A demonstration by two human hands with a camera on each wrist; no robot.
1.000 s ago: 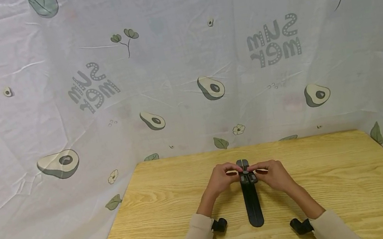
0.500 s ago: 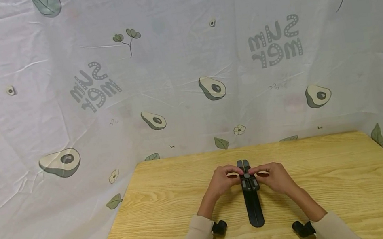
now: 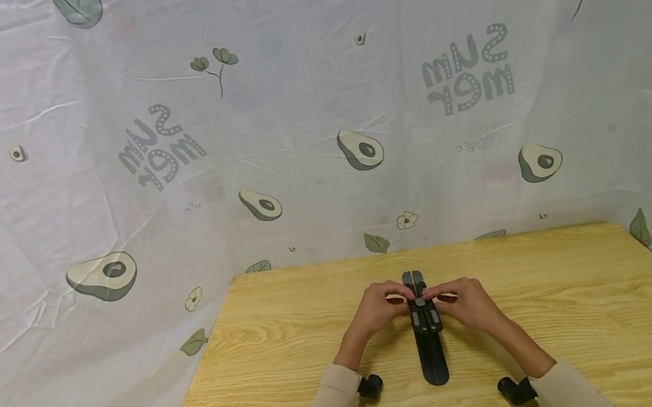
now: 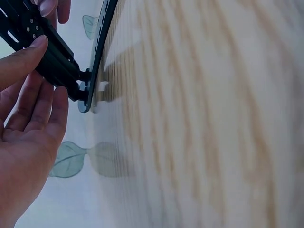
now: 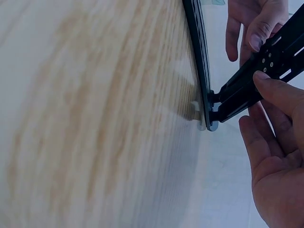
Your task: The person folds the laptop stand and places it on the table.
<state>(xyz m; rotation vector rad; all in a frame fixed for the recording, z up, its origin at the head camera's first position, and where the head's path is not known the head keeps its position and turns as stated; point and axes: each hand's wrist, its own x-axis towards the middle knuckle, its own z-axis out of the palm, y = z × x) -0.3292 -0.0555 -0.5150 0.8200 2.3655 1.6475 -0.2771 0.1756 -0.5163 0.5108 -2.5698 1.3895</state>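
Note:
A black folding stand lies lengthwise on the wooden table in the head view. Its upper part slants up from the long flat base, joined to it by hinges at the far end. My left hand grips the left side of that raised part, thumb on its face and fingers on its underside. On the opposite side my right hand does likewise, its thumb pressing near small round rivets. Both thumbs sit close to a round piece at the middle of the upper part.
The wood-grain table spreads out around the stand. Behind and left of it hangs a pale cloth printed with avocados and leaves. Black wrist cameras are worn at both sleeve cuffs.
The near end of the upper part has swung toward me and now covers more of the base. My hands have shifted only slightly toward me, keeping their hold.

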